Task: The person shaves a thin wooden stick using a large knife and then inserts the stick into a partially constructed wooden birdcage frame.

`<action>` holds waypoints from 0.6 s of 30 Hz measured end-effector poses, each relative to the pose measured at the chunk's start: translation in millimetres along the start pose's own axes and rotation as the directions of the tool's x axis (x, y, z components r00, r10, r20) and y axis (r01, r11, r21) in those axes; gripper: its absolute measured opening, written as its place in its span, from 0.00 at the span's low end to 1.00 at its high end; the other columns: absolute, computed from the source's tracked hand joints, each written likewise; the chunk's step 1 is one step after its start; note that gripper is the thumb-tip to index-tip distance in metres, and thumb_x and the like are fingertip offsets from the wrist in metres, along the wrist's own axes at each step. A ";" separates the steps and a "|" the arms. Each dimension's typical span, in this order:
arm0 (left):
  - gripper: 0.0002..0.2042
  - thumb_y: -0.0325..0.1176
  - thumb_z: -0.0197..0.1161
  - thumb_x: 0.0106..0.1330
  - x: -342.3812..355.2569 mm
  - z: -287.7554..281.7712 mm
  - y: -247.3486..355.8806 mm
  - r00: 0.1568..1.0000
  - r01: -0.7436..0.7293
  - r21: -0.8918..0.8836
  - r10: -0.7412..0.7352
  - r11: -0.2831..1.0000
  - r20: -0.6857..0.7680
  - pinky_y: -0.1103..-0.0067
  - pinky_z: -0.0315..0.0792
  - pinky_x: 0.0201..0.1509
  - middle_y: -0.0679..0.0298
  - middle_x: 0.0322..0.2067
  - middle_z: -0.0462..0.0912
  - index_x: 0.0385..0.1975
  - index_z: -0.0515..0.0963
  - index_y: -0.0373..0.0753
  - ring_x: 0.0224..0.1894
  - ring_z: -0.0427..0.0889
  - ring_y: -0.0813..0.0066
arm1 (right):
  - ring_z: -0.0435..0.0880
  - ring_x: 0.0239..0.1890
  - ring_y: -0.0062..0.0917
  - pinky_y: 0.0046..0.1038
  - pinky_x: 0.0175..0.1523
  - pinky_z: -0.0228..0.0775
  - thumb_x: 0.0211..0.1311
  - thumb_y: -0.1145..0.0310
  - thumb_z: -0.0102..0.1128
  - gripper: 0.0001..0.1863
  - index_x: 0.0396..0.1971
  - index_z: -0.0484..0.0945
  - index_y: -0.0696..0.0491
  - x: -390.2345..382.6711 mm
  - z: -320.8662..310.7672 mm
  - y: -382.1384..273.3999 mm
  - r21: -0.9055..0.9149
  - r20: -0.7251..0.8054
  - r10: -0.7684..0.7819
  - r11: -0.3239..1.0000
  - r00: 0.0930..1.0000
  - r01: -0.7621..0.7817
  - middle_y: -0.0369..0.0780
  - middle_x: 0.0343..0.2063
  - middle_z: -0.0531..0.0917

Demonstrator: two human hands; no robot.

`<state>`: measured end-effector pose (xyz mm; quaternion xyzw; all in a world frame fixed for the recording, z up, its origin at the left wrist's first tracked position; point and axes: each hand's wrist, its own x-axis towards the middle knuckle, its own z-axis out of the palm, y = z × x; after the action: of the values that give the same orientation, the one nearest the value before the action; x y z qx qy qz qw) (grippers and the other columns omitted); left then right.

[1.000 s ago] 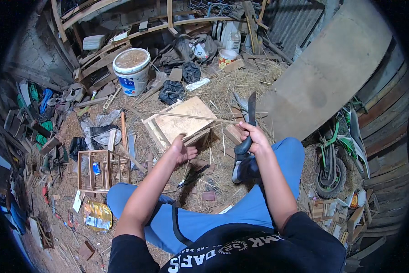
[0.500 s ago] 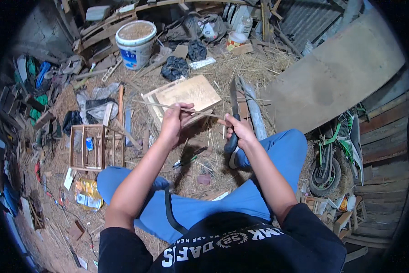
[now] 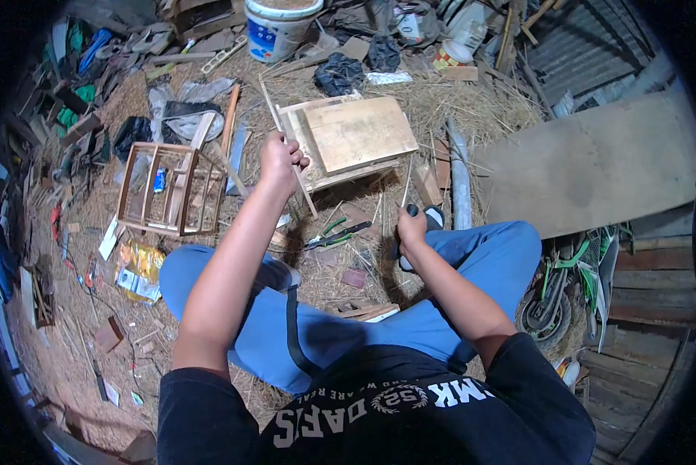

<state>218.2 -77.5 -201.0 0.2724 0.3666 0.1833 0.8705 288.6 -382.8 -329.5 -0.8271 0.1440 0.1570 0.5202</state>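
Note:
My left hand is closed around a thin bamboo strip, which slants from beyond the fist down toward my knees. My right hand, lower and to the right, grips a knife by its black handle. Its blade now shows only as a thin edge, pointing away from me. The strip and the knife are apart. Beyond my hands lies a low wooden block with a flat board top; the strip passes along its left side. Cutters with green and black handles rest on the straw-strewn ground between my legs.
A small wooden frame stands at left, near a gold plastic packet. A white bucket is at the back. A grey pole and a large board lie right, with a green motorbike below the board.
My hands have moved apart. The strip has swung from crosswise to steeply slanted, and the knife has come away from it, its blade turned edge-on. The view has shifted, lowering my surroundings' near side.

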 end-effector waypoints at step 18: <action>0.04 0.31 0.49 0.74 1.5 -7.3 3.7 0.999 -0.014 0.315 -0.001 0.949 0.049 0.80 0.63 0.23 0.67 0.28 0.72 0.43 0.65 0.41 0.22 0.67 0.80 | 0.83 0.48 0.49 0.45 0.55 0.75 0.54 0.63 0.67 0.22 0.46 0.79 0.61 82.2 68.9 72.1 -0.739 0.208 -0.236 0.598 0.949 0.310 0.53 0.44 0.84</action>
<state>213.3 -71.4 -203.9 0.4133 0.3692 0.1187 0.8239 326.8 -356.7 -450.2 -0.9727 -0.0871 0.1578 0.1464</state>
